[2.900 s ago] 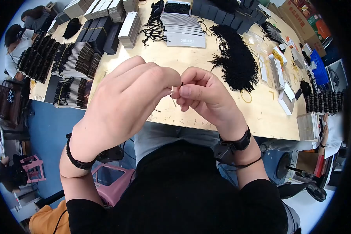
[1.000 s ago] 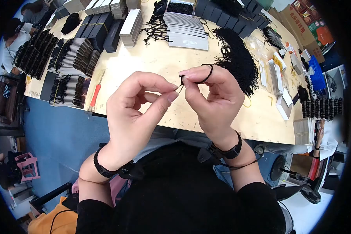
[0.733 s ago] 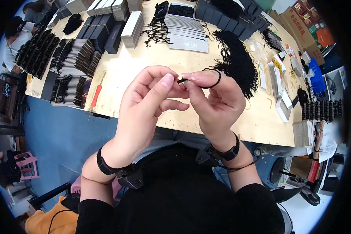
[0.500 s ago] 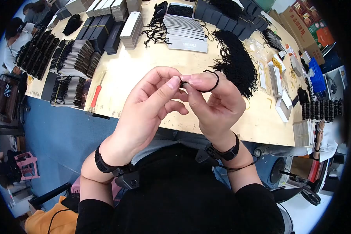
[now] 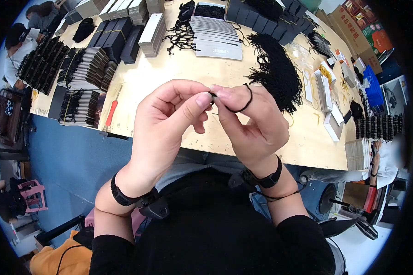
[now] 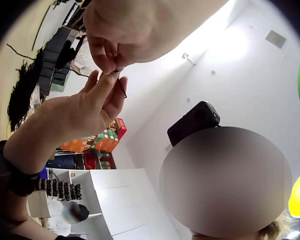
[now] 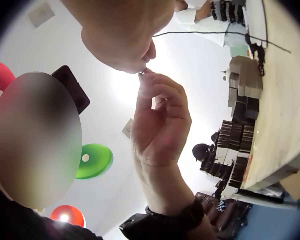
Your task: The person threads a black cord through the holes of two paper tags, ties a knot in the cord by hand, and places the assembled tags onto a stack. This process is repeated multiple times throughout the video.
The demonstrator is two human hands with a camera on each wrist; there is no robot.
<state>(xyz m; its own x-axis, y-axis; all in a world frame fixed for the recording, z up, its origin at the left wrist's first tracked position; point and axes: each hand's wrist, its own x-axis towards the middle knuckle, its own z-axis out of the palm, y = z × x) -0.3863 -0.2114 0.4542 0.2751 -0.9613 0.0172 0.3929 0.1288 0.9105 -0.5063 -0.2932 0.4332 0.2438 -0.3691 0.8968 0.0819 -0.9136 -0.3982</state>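
Above the table's front part, both hands meet fingertip to fingertip in the head view. My left hand [image 5: 163, 119] pinches a small black piece of the cord between thumb and index finger. My right hand [image 5: 257, 121] pinches the same black cord [image 5: 251, 95], which loops over its index finger. The join between the fingertips is mostly hidden. In the left wrist view, the cord [image 6: 124, 91] shows as a short dark end below the pinch. The right wrist view has a long thin strand of the cord [image 7: 215, 33] running off from the right hand.
A pile of black cords [image 5: 277, 75] lies right of the hands on the wooden table [image 5: 206, 68]. A row of grey cards [image 5: 219, 49] stands behind. Dark boxes [image 5: 131, 45] and bundled cards [image 5: 88, 66] are at left, near a red-handled tool [image 5: 111, 112].
My left hand has turned from back-up to thumb-side-up, uncovering the red-handled tool. A cord loop now lies over my right fingers. The fingertips parted slightly, then came back together.
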